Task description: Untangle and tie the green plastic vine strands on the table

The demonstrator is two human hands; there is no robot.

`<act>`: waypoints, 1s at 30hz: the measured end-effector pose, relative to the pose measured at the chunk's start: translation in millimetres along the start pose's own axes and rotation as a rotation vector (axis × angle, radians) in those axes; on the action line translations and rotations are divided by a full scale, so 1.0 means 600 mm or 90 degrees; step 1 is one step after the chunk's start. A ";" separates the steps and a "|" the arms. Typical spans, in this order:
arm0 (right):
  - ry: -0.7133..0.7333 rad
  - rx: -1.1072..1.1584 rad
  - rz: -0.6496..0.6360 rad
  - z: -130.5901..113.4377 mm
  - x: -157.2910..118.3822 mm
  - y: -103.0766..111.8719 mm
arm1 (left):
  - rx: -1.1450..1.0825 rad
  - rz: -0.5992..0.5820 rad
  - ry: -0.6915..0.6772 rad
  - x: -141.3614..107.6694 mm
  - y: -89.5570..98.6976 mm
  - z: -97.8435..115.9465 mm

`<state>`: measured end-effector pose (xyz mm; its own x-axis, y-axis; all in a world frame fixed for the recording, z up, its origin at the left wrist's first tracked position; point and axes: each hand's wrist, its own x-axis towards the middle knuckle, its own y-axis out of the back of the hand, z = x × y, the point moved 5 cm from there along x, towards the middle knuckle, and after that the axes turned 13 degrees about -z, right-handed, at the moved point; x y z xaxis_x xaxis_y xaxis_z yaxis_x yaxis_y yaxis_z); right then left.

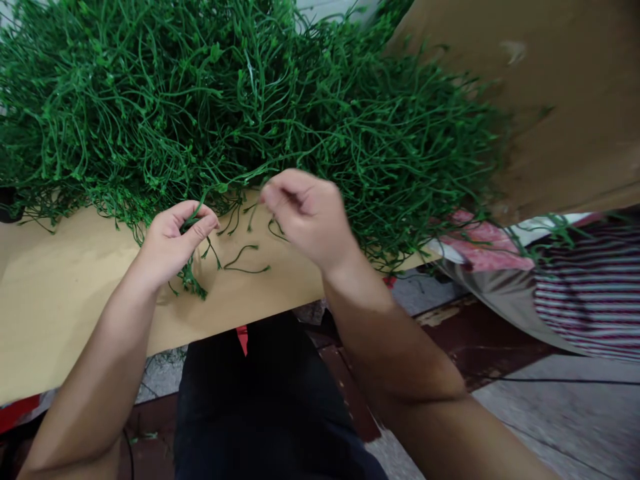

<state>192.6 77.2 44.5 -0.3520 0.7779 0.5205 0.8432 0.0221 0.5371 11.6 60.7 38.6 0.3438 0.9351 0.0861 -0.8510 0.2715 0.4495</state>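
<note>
A big, messy pile of green stems (225,100) lay along the far side of the desk (75,287), from the left over to the right. The left hand (177,243) was at the near edge of the pile. Its fingers were pinching a small green bunch (190,280), and the ends of it hung down under the hand, over the desk. The right hand (307,213) was up in front of the pile, a little to the right. Its fingers were bent in, but they were blurry, so I could not tell if they had a stem in them. One loose stem (247,267) lay on the desk between the two hands, on the near side. A big brown sheet (570,100) was at the far right, next to the pile. Nearer, on the right, were a pink cloth (490,243) and a stripy cloth (585,287).
</note>
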 end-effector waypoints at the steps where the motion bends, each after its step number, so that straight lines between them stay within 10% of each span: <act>1: -0.023 -0.051 0.052 0.015 0.002 0.024 | -0.023 0.009 -0.003 0.000 0.001 0.000; 5: -0.160 -0.266 0.240 0.074 -0.002 0.116 | -0.113 -0.001 0.004 0.003 -0.003 0.000; 9: -0.113 -0.359 0.234 0.051 -0.014 0.104 | -0.166 -0.023 -0.003 0.008 -0.007 0.002; 16: -0.084 -0.273 -0.263 -0.033 -0.039 -0.078 | -0.210 0.015 0.007 0.007 0.004 -0.004; 20: -0.179 -0.319 -0.422 -0.018 -0.055 -0.104 | -0.208 0.018 0.007 0.003 0.005 0.001; 25: -0.195 -0.185 -0.377 0.009 -0.053 -0.083 | -0.203 0.026 0.016 0.000 0.004 0.001; 30: -0.216 0.192 -0.118 0.044 -0.033 -0.047 | -0.220 0.018 0.013 0.001 0.002 -0.004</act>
<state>186.8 77.8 1.4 -0.3969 0.9034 0.1620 0.8769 0.3211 0.3577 9.7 62.0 37.0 0.3139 0.9465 0.0753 -0.9452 0.3039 0.1195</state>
